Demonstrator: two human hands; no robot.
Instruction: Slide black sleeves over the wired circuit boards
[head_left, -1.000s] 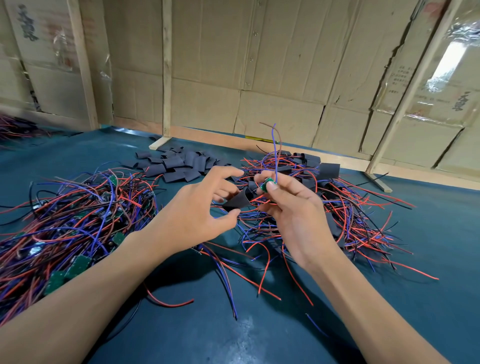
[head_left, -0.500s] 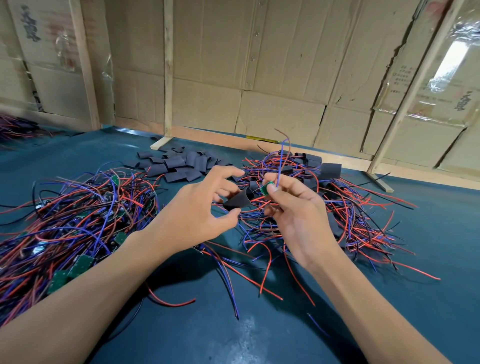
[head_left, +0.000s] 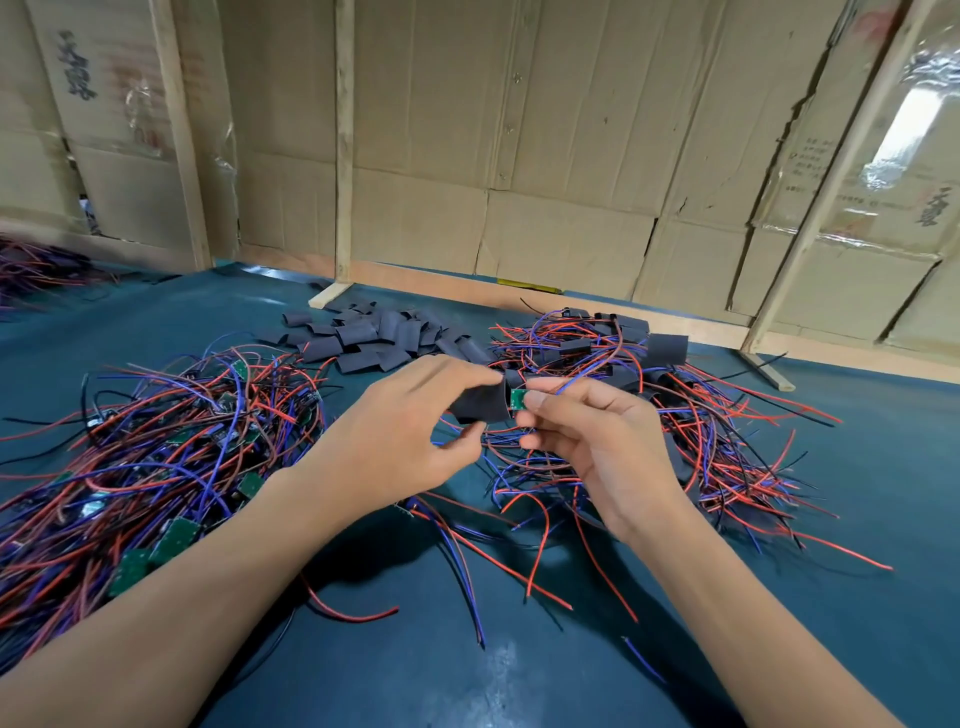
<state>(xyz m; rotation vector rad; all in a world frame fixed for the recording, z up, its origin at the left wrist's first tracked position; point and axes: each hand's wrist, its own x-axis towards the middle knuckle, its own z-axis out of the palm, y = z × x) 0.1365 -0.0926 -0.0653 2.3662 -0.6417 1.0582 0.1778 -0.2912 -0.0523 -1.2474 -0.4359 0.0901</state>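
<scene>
My left hand (head_left: 400, 431) pinches a black sleeve (head_left: 480, 402) between thumb and fingers, its open end facing right. My right hand (head_left: 587, 441) pinches a small green circuit board (head_left: 517, 399) whose edge sits at the sleeve's mouth; its red and blue wires trail up and to the right. A pile of loose black sleeves (head_left: 374, 338) lies behind my hands. To the left spreads a heap of wired green boards (head_left: 156, 457). A second heap of wires with sleeved boards (head_left: 665, 415) lies to the right.
The work surface is a dark teal table (head_left: 467, 649). Cardboard panels on wooden struts (head_left: 343, 156) wall off the back. Loose red and blue wires (head_left: 467, 561) trail across the table under my hands. More wires (head_left: 31, 270) lie at the far left.
The board's wires have swung from upright to lying over to the right. The sleeve has turned so its mouth faces the board, and the board now meets its opening.
</scene>
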